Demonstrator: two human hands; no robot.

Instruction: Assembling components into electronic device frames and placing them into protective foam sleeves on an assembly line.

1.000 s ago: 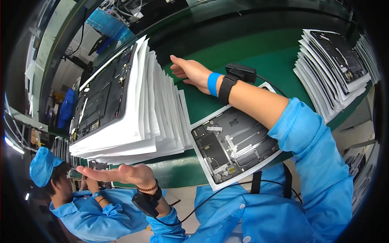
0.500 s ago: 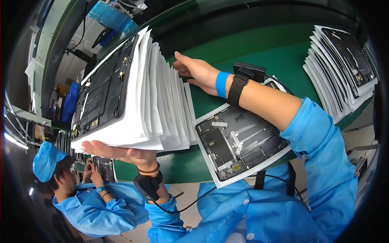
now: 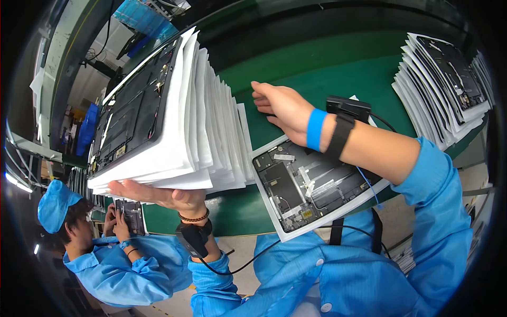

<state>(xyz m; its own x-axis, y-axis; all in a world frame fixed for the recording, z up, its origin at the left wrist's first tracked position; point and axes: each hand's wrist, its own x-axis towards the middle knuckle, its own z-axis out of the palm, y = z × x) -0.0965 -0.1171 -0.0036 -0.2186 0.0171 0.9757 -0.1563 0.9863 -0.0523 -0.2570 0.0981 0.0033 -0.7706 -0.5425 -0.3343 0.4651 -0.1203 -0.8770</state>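
My left hand [image 3: 158, 195] lies with its fingers stretched flat along the near edge of a tall stack of white sheets [image 3: 211, 121]. On top of that stack sits a dark electronics panel [image 3: 134, 105] with parts and tape on its face, like an opened tablet housing. To the right of the stack, my right hand [image 3: 282, 108] hovers above the table, empty, its fingers loosely bent and apart. Under my right wrist a second dark panel [image 3: 280, 182] rests on a white sheet at the table's near edge. My right forearm covers part of it.
Another stack of white sheets and panels [image 3: 422, 98] stands at the far right of the green table [image 3: 317, 79]. At lower left, a co-worker [image 3: 121, 259] in blue holds a similar panel [image 3: 129, 214]. Black cables [image 3: 253, 261] run from devices on my wrists.
My right hand has moved right and slightly nearer to me, away from the tall stack. My left hand stays at the stack's near edge. A blue cord now shows below my right forearm.
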